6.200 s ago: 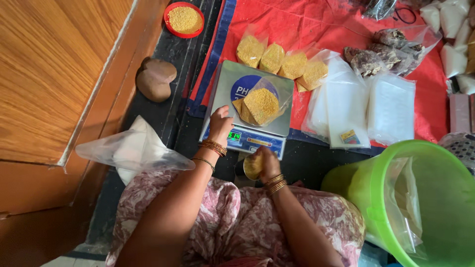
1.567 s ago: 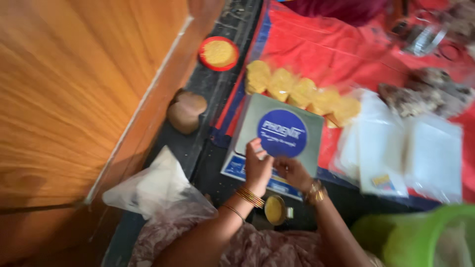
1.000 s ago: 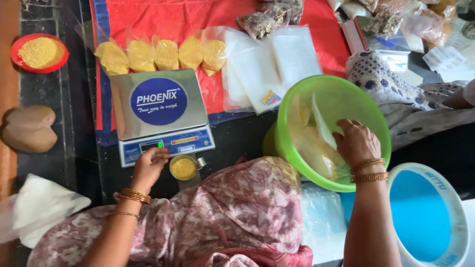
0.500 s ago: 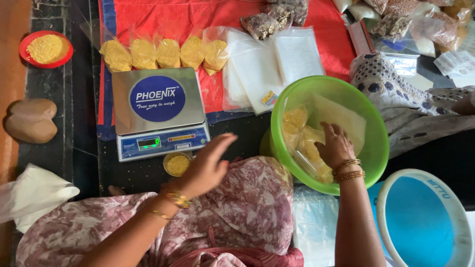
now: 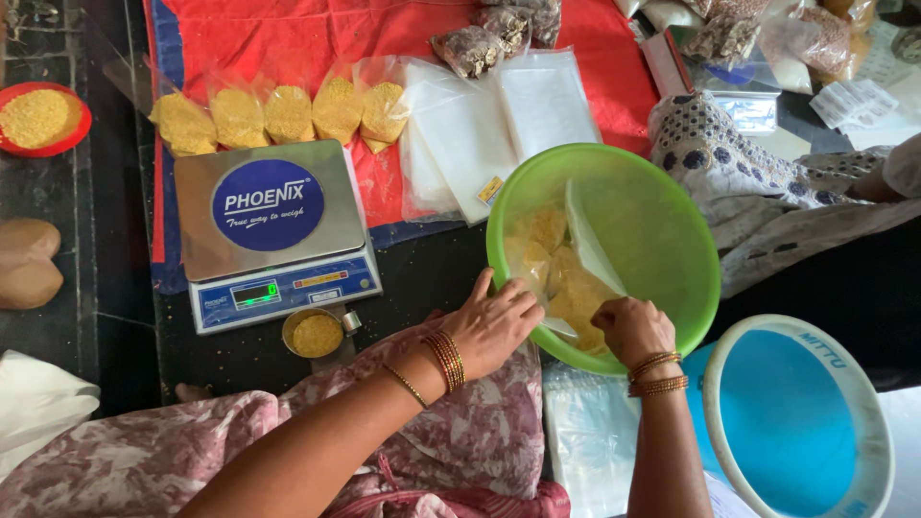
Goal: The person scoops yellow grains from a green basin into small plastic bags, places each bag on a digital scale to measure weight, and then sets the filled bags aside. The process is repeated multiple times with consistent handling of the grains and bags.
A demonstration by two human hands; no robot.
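At the far left a red bowl (image 5: 38,117) of yellow grain sits by the edge, with two brown rounded lumps (image 5: 26,276) nearer, partly cut off. One digital scale (image 5: 273,230) stands on the dark floor, its pan bare; five small filled bags (image 5: 278,113) of yellow grain lie in a row just beyond it on the red cloth (image 5: 307,38). One small metal cup (image 5: 316,334) of grain sits just near the scale.

The left hand (image 5: 494,326) reaches across the lap, palm down, fingers spread and resting on the near rim of the green basin (image 5: 662,221); it grips nothing. The right hand (image 5: 628,331) is inside the basin, fingers curled down onto a clear bag of yellow grain (image 5: 571,288); whether they pinch it cannot be told. How many bags lie in the basin is hard to make out through the plastic.

Flat empty bags (image 5: 499,125) lie beyond the basin. One blue tub (image 5: 796,422) stands at the near right, partly cut off.
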